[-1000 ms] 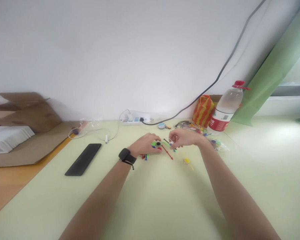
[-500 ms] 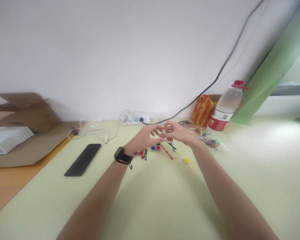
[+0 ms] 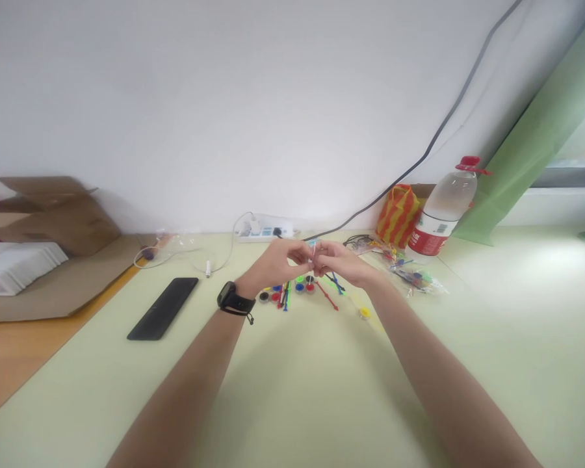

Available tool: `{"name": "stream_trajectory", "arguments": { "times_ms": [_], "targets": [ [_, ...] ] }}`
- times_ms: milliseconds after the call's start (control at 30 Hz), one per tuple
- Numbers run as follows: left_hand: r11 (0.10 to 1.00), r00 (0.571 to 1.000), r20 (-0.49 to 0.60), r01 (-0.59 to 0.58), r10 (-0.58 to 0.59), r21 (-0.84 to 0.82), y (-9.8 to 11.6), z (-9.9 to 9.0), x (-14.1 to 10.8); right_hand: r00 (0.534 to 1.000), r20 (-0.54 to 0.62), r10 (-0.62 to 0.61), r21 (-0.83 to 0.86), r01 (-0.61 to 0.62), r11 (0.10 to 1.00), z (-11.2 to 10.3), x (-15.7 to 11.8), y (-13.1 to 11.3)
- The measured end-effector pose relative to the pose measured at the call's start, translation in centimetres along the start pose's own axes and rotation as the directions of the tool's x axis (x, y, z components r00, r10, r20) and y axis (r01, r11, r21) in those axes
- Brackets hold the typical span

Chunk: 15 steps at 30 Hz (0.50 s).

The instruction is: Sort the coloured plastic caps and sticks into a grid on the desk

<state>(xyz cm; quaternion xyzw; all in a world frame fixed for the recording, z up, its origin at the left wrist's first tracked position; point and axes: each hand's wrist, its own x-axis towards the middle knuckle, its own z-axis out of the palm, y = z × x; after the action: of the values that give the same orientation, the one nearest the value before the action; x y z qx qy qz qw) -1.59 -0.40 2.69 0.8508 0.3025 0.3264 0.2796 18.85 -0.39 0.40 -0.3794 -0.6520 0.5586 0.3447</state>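
Hands meet at centre: the left hand [image 3: 279, 261] and right hand [image 3: 342, 261] are both curled in a pinch on a slender, white, plastic-looking stick [image 3: 311, 279], raised over the pale green tabletop [image 3: 292, 377]. The stick should prove light, fairly stiff, perhaps slick, and could snap if forced; a gentle hold near its middle seems best.

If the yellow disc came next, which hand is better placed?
The right hand, probably: it is nearer the yellow disc than the left hand is, though apparently holding a white piece.
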Motion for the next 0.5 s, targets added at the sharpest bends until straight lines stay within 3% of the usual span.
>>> {"name": "stream_trajectory", "arguments": {
  "times_ms": [100, 233, 400, 500],
  "targets": [
    [0.999, 0.998, 0.041, 0.041, -0.041, 0.011, -0.4, 0.4, -0.1, 0.995, -0.099, 0.002, -0.256, -0.028, 0.966, 0.1, 0.3, 0.8],
    [0.991, 0.981, 0.163, 0.089, -0.104, 0.101, -0.9, 1.2, -0.3, 0.990, -0.131, 0.056, -0.595, -0.124, 0.794, -0.6, 0.5, 1.9],
    [0.984, 0.892, 0.422, 0.115, -0.163, 0.137, -1.0, 2.7, -0.4, 0.985, -0.080, 0.154, -0.702, -0.165, 0.693, -1.4, 0.5, 2.9],
    [0.976, 0.838, 0.501, 0.163, -0.214, 0.144, -1.2, 3.1, -0.5, 0.975, -0.082, 0.208, -0.745, -0.199, 0.636, -1.9, 0.4, 2.8]
  ]
}}
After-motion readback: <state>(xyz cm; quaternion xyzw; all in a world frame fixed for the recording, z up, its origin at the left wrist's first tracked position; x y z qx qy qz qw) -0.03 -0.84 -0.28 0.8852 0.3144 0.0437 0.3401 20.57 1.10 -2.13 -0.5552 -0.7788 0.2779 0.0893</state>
